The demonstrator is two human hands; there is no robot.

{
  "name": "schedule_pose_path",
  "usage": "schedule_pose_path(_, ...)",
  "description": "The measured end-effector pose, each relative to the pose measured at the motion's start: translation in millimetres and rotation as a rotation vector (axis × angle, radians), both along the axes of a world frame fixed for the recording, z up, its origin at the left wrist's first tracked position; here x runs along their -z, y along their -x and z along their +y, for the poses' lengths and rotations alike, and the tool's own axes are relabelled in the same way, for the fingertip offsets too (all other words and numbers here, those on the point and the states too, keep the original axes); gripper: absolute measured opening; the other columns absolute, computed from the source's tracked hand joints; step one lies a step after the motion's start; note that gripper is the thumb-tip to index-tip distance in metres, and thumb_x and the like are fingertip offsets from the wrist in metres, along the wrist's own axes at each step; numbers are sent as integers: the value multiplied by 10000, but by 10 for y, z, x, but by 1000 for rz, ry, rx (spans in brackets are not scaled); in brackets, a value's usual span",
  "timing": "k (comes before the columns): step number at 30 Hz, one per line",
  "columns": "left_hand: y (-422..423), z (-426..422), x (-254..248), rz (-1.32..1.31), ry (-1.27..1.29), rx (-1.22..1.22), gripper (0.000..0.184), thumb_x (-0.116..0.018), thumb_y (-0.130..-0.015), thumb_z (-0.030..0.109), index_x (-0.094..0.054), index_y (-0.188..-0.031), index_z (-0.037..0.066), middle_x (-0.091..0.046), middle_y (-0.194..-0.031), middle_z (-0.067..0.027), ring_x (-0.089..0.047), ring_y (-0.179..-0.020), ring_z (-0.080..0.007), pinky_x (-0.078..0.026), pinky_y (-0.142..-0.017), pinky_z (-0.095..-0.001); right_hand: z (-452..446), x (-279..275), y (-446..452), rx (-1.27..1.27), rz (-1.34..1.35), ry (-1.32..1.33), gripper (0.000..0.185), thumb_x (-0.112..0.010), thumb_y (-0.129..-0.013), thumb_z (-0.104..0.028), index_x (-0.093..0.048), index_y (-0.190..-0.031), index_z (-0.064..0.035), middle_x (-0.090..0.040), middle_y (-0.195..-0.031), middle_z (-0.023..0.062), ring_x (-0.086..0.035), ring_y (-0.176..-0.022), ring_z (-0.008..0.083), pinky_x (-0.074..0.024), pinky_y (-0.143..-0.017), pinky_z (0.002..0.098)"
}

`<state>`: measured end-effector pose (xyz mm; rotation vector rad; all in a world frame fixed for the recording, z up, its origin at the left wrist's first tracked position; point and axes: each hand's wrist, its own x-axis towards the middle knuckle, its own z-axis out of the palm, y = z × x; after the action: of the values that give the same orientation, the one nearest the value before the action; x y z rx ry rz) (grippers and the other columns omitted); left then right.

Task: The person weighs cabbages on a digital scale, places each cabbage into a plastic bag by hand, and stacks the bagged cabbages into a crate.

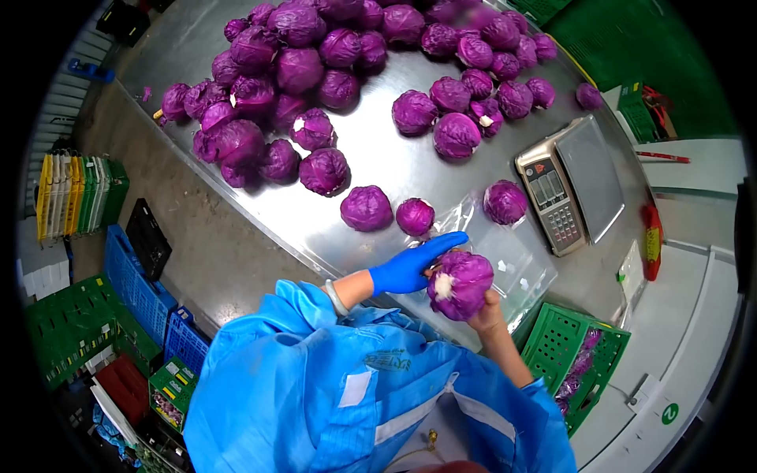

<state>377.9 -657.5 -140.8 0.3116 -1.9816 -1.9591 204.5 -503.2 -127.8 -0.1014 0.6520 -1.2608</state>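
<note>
A purple cabbage (467, 293) with a pale cut stem is held between both hands above the table's near edge. My left hand (416, 264), in a blue glove, rests against its upper left side, fingers closed on it. At its lower right, my bare right hand (486, 314) grips it, partly hidden behind the leaves. Clear plastic bags (516, 264) lie on the metal table (276, 213) just beyond and to the right of the hands. One loose cabbage (505, 202) sits at the bags' far edge, and a smaller one (415, 217) lies just beyond my left hand.
Many purple cabbages (300, 71) are heaped on the table's far side. A scale (569, 185) stands at the right, with a red and yellow object (652, 242) beyond it. A green crate (544, 340) holding bagged cabbages is at the lower right. Blue crates (134, 276) stand on the left floor.
</note>
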Motion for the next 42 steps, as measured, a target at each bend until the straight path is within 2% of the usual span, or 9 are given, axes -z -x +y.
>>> schedule_pose_path(9,119,694,-779,-143,227,288,970,-507,-702,-136,-268,-1557,255,-404,-1538,-92,-546,-1251,-372,-457,-1041,-400,611,-305,-300,233,736,-517,595,-675,-922,-229,-394,-1398,-9,-525,-1310,176,-598,-1108,269,-486,-963,411)
schedule_pose_path(14,256,540,-1227,-46,69,198,914,-467,-663,-178,-385,-1512,148,-440,-1516,-101,-463,-1363,-300,-385,-1112,-373,846,-1034,-159,272,2037,-65,529,-726,-870,-244,-513,-1285,5,-559,-1206,197,-616,-1008,338,-494,-903,438)
schedule_pose_path(17,326,716,-1184,59,314,170,835,-529,-728,-118,-450,-1473,252,-578,-1366,-92,-632,-1052,-301,-506,-852,-370,577,-1462,-58,358,2591,102,450,-731,-842,-261,-572,-1175,-4,-635,-1034,222,-656,-864,355,-518,-812,455)
schedule_pose_path(20,245,869,-1146,-74,506,250,838,-534,-718,-120,-481,-1451,283,-640,-1280,-64,-666,-986,-305,-534,-776,-370,912,-754,198,-250,2344,-156,296,-682,-883,-301,-579,-973,-38,-668,-784,195,-672,-684,352,-525,-638,475)
schedule_pose_path(26,-383,1492,-182,3,856,-186,521,-631,-752,-18,-618,-1244,152,-662,-1183,-110,-650,-927,-334,-540,-773,-405,1922,-40,-370,-281,2222,-250,279,-607,-947,-315,-519,-845,-70,-617,-588,166,-630,-545,394,-470,-489,502)
schedule_pose_path(34,-953,2943,576,-841,810,-375,600,-616,-918,169,-410,-1482,202,-668,-815,-181,-645,-678,-370,-497,-582,-478,3092,855,-467,91,1908,-139,236,-717,-849,-169,-532,-919,-40,-655,-743,166,-634,-685,410,-484,-597,485)
schedule_pose_path(37,-909,2785,461,-722,861,-467,632,-612,-938,203,-359,-1517,212,-642,-720,-172,-626,-614,-355,-464,-534,-463,2816,872,-241,195,1549,-292,189,-683,-863,-85,-540,-969,-22,-603,-596,104,-592,-510,254,-441,-498,380)
schedule_pose_path(39,-943,2682,624,-869,667,-505,597,-586,-957,207,-366,-1511,179,-657,-753,-205,-643,-606,-345,-491,-547,-452,2773,848,-118,344,1035,-403,147,-643,-870,-29,-560,-990,-14,-551,-538,36,-502,-458,82,-374,-444,276)
schedule_pose_path(42,-1155,2540,1038,-634,16,-542,596,-569,-975,143,-337,-1524,150,-697,-909,-232,-716,-766,-237,-554,-644,-398,2947,934,45,-59,1243,-422,392,-730,-840,-122,-536,-1158,-2,-651,-684,100,-622,-572,175,-472,-530,306)
